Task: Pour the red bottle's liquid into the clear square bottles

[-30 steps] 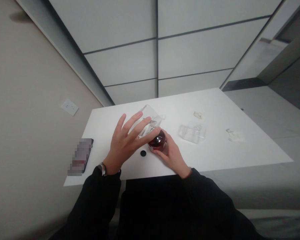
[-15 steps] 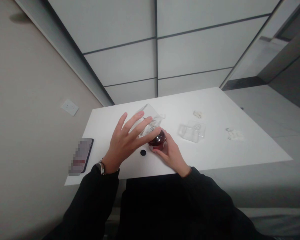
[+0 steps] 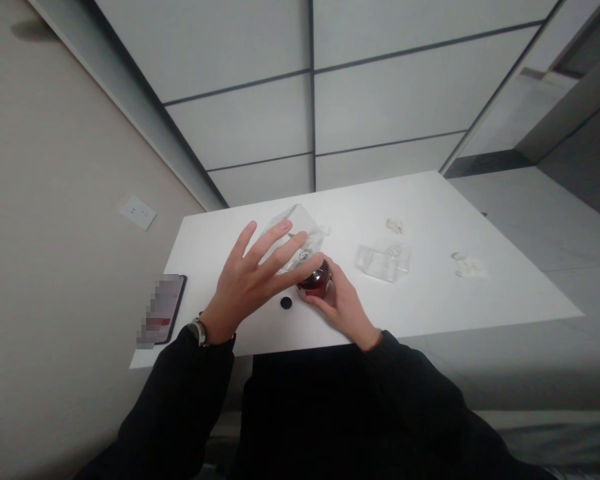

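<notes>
A small dark red glass bottle (image 3: 316,279) stands near the front of the white table (image 3: 430,293). My right hand (image 3: 343,308) is wrapped around its base from the right. Over it hovers my left hand (image 3: 253,280) with its fingers spread, the thumb tip touching the top of the bottle. A small black round cap (image 3: 286,303) lies on the table just left of the bottle. Behind my left fingers stands a clear plastic box (image 3: 295,237), partly hidden.
A dark phone (image 3: 164,315) lies at the table's left front edge. A second clear plastic box (image 3: 384,260) sits right of the bottle. Small pale bits lie at the back (image 3: 395,227) and the right (image 3: 467,265). A wall socket (image 3: 138,213) is on the left wall.
Both hands and the bottle have stayed almost as they were; only the view has shifted slightly.
</notes>
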`<state>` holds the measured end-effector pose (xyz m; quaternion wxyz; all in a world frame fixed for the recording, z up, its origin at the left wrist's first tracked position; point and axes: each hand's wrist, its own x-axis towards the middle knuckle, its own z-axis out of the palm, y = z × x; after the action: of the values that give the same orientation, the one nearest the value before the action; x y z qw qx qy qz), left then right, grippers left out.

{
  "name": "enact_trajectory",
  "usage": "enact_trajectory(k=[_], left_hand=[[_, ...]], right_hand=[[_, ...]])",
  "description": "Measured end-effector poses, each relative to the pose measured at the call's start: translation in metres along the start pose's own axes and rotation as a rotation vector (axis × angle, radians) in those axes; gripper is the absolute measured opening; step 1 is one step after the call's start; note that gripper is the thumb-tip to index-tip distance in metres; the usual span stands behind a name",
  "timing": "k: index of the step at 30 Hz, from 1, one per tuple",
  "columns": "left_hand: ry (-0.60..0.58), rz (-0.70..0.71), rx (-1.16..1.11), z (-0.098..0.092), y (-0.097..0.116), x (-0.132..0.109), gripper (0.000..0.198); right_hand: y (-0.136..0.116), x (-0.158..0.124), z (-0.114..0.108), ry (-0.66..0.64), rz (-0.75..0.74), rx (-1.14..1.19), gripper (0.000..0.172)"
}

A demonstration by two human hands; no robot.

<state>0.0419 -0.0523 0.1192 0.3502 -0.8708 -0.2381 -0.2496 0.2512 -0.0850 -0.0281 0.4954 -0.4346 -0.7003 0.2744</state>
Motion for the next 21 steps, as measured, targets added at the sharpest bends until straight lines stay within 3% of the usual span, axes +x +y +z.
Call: enact_trajectory(k=[5,21], left_hand=[[-0.037,0.004,-0.014,-0.0013,-0.0007,-0.0012,0.058],[-0.041,0.087,0.031,-0.0058,-0.0023,0.0064,0.043]], right_hand=[[0.0006,0.0002,0.0000,0.008,-0.021,0.006,0.083],[0.0005,-0.0004,0.0011,0.002,0.019,0.032,0.082]])
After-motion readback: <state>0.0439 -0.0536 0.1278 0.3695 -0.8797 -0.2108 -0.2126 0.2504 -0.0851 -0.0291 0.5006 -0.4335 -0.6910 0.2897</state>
